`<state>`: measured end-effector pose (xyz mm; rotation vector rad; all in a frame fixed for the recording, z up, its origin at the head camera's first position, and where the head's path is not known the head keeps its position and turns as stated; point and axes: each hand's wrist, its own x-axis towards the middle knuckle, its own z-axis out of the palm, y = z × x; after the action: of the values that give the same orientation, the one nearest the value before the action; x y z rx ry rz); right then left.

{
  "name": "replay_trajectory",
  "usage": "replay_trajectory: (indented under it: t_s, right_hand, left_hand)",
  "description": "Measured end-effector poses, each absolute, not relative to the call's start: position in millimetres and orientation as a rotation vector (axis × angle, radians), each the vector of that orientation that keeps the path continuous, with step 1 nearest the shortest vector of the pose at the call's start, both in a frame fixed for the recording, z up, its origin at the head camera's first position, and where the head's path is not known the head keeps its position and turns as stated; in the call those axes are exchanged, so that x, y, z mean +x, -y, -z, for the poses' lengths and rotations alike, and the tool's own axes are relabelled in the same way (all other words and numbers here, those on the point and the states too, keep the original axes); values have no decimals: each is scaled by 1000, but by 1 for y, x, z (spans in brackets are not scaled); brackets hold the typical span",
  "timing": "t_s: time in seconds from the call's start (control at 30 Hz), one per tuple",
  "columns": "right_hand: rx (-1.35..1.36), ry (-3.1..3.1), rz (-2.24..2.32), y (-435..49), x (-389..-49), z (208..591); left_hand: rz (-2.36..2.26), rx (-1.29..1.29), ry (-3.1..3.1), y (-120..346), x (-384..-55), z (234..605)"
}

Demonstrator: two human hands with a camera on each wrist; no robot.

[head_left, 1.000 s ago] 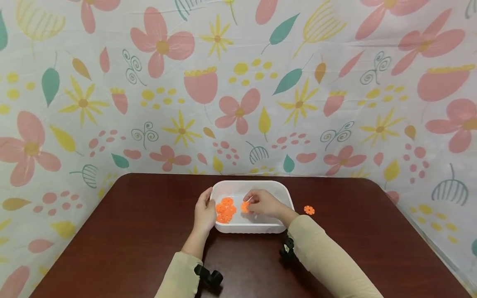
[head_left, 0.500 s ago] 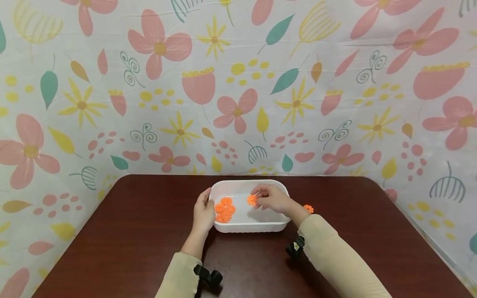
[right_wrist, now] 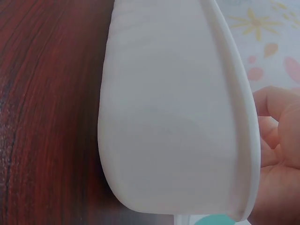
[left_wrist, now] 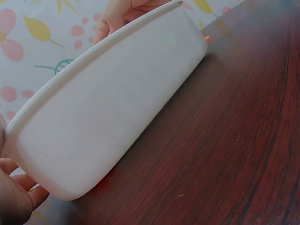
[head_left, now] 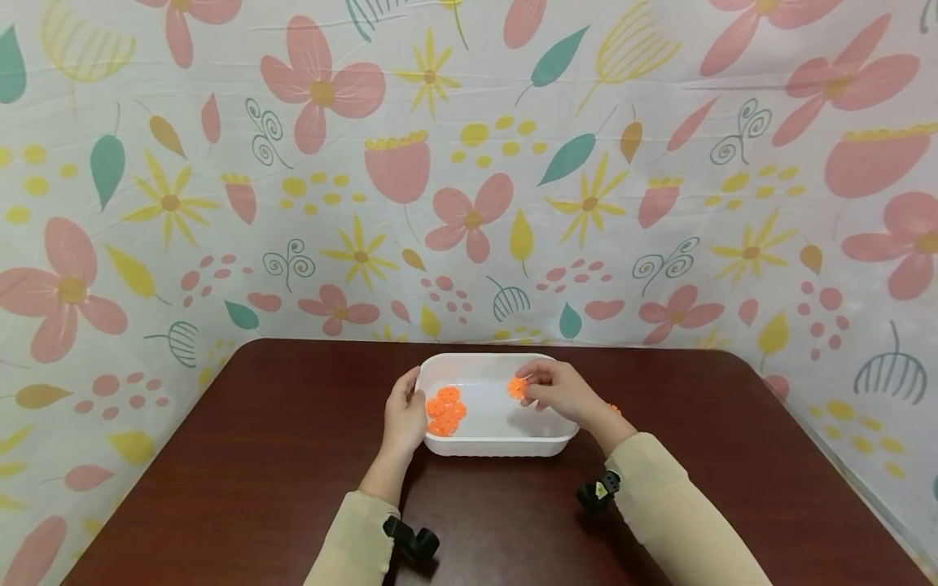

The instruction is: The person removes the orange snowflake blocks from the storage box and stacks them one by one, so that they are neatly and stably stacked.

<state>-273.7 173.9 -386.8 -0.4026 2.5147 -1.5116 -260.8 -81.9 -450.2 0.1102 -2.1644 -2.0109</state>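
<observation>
A white rectangular plastic tray [head_left: 498, 447] rests on the table, and my left hand [head_left: 405, 417] grips its left end with the thumb over the rim. Just above the right part of the tray, my right hand [head_left: 563, 391] pinches an orange snowflake building disc [head_left: 516, 387] between thumb and fingers. Several similar orange discs [head_left: 445, 411] lie in a cluster at the tray's left side. In the left wrist view the tray's outer wall [left_wrist: 108, 103] hides its inside. The right wrist view shows my right hand [right_wrist: 279, 145] past the rim, with the disc out of sight.
One more orange disc [head_left: 614, 408] lies on the table right of the tray, partly hidden by my right wrist. The dark brown table [head_left: 293, 456] ends at a flower-patterned cloth [head_left: 469, 220] behind it. Black camera mounts [head_left: 410, 539] sit on both wrists.
My right hand has moved to the right over the tray, lifting the pinched disc away from the clustered discs. My left hand keeps its grip on the tray's end.
</observation>
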Motion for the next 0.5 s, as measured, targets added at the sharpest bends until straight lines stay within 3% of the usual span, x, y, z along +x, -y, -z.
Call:
replay_trajectory:
  t_s: [0.5]
  right_hand:
    - [-360,-2527,1584,-190,-282,397]
  left_hand:
    - [2001,113,2178,82,-262,451]
